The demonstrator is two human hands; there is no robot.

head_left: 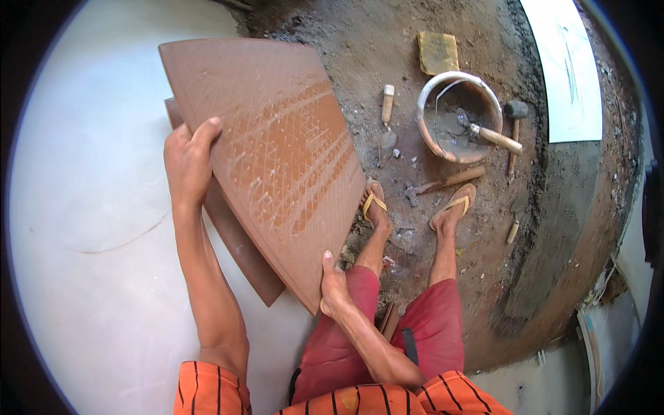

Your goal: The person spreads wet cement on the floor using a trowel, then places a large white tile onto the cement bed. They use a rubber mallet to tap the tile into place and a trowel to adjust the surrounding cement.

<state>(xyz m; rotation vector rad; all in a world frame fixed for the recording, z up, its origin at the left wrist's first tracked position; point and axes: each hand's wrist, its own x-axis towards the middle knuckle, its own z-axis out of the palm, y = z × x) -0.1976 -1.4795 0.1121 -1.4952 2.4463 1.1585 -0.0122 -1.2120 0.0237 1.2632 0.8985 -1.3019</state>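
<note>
1. Brown tile [283, 162]: held up in front of the person, tilted, over the edge between the pale smooth floor [97, 187] and the bare earth. Upward face carries a crisscross pattern with paler bands running across it.
2. Left hand [188, 158]: closed on the tile's left edge, thumb laid over the upper face; fingers hidden from where I stand.
3. Right hand [336, 289]: gripping near the tile's lower corner, thumb up along the edge. Both hands are on the same piece.
4. Second brown slab [245, 252]: beneath the first, mostly covered—contact between the two cannot be told.
5. Bucket [426, 117]: on the earth ahead and to the right, grey wet material inside; a wooden-handled tool [499, 139] rests in it, handle over the rim.
6. Around the bucket: yellowish block [437, 54] just beyond; trowel [388, 107] to its left; dark-headed mallet [516, 111] to its right; hammer [453, 181] on the near side, close to the sandalled feet [449, 214].
7. Far right: white sheet [570, 76], flat—beside it, a dark grey strip [564, 200] runs toward the person.
</note>
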